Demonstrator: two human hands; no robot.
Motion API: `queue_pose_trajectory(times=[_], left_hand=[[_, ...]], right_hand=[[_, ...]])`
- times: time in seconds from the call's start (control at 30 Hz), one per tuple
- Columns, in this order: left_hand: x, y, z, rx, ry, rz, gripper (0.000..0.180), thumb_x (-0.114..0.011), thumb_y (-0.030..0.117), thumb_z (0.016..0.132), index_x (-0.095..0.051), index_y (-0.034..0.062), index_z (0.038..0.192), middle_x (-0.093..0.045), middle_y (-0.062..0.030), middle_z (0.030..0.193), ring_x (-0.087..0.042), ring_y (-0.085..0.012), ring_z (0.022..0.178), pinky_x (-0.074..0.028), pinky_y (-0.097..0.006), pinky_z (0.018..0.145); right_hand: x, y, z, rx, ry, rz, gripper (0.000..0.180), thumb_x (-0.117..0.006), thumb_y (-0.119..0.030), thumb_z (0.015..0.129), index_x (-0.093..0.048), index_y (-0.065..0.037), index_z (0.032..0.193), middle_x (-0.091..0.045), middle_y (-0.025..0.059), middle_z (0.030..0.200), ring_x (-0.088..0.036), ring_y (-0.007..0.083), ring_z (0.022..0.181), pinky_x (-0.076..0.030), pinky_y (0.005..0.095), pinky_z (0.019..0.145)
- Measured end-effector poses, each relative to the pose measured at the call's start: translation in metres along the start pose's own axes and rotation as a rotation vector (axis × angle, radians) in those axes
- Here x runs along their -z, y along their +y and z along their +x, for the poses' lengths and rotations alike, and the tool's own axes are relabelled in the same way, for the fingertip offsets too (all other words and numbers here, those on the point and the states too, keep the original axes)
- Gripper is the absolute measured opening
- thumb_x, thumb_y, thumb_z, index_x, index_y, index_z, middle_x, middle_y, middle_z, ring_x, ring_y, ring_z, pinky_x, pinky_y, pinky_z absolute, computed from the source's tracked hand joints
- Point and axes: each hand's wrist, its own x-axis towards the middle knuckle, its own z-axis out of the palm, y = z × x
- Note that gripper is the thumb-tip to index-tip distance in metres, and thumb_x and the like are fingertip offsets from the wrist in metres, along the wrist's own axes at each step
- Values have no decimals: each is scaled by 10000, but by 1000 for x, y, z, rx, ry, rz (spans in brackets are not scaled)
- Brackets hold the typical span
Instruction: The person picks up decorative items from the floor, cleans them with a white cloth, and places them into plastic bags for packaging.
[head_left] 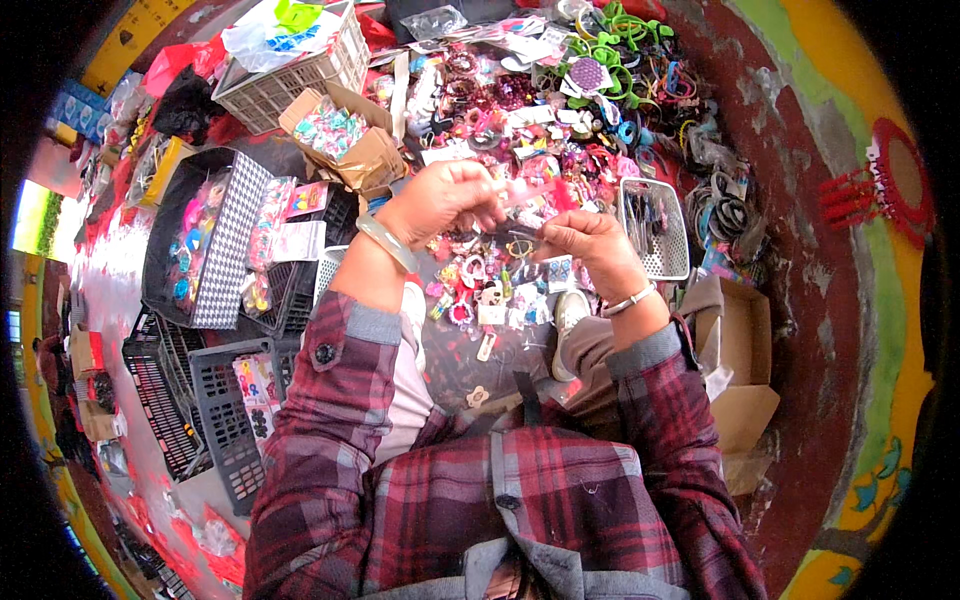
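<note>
Both my hands are raised over a big spread of small hair accessories. My left hand, with a pale bangle on the wrist, has its thumb and fingertips pinched together. A small pale pink strip sticks out from these fingertips; its exact kind is too blurred to tell. A little to the right and lower, my right hand is closed in a pinch too, and whatever lies in its fingertips cannot be made out. Below the hands lie hair ties, bows and carded pieces, among them a small tagged item.
A white perforated basket stands right of my right hand. To the left are an open cardboard box of packets, a houndstooth-sided bin and a grey crate. Green headbands pile up far off. An open carton stands by my right arm.
</note>
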Motion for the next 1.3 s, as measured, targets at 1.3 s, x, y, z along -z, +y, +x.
queue_pose_trajectory(times=[1.3], left_hand=[[39, 1, -15, -223, 485, -431, 199, -493, 135, 879, -494, -45, 964, -590, -147, 850, -598, -193, 759, -501, -242, 638]], right_hand=[[43, 201, 57, -150, -86, -930, 219, -586, -281, 716, -667, -91, 790, -627, 118, 699, -616, 247, 678, -482, 337, 652]])
